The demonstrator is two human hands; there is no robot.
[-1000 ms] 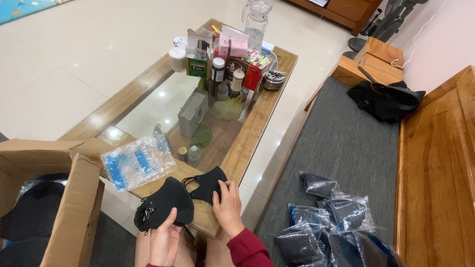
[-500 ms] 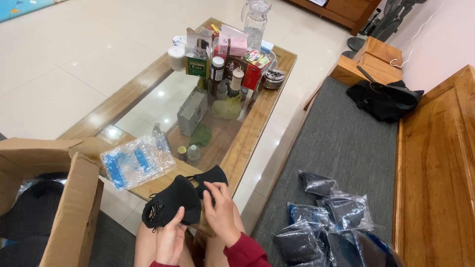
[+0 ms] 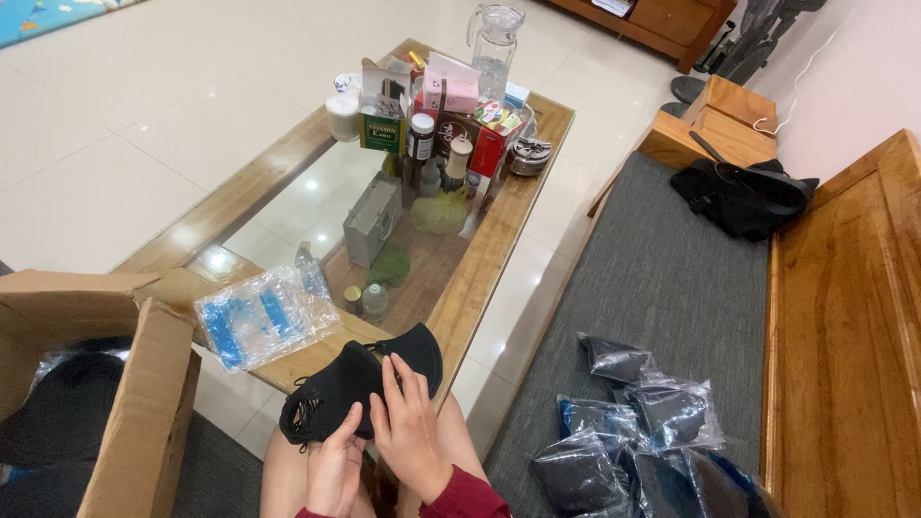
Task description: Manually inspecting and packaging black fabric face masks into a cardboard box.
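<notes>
A stack of black cloth face masks (image 3: 357, 382) lies over my knees at the near edge of the coffee table. My left hand (image 3: 336, 467) grips the lower left side of the stack, thumb on top. My right hand (image 3: 411, 430) lies flat on the masks' right half with fingers spread, pressing them. The ear loops hang at the stack's left end.
An open cardboard box (image 3: 125, 403) with dark masks inside stands at my left. A clear plastic bag with blue print (image 3: 261, 315) rests on the wood-framed glass table (image 3: 499, 240), which carries bottles, cartons and a jug. Several bagged black masks (image 3: 633, 432) lie on the grey bench cushion.
The masks have been drawn together into one stack and shifted slightly toward me. My right hand moved from the stack's edge onto its top.
</notes>
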